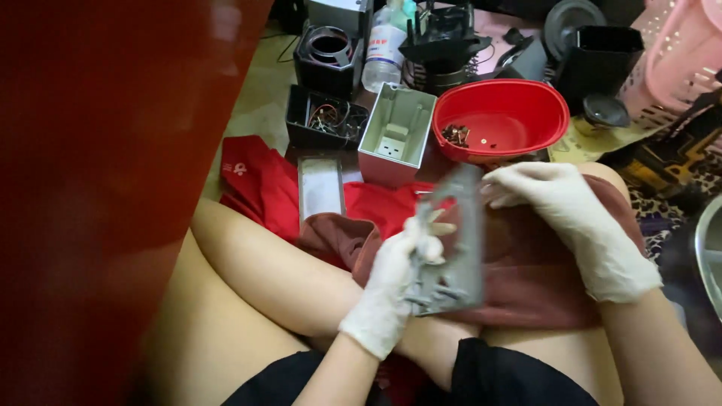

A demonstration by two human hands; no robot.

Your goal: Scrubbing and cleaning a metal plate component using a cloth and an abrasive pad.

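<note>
Grey plastic is what we have in both gloved hands: a flat grey panel (457, 240) with ribs and small fittings along its lower edge, held upright over the lap, above a dark red cloth (526, 263) spread on the thighs. Our left hand (395, 289) has its fingers closed round the panel's lower left edge, near the clustered fittings. Our right hand (571, 218) reaches in from the right, its fingers curled on the panel's top corner; whether they pinch it or only steady it, we cannot tell.

Beyond the knees, on the floor, sits a red bowl (526, 113) with a few small dark parts and screws at its bottom. Just left of it stands an open grey housing (395, 135), and further left a black tray (304, 124) of loose wires. A pale rectangular cover (321, 188) lies on a bright red garment (252, 177). A pink basket (681, 60) is at the far right.

We judge the step to be the stripping of this panel, with the fittings still on it. The next move calls for a firm left grip while the right works a fitting free, close above the cloth so small pieces do not scatter.
</note>
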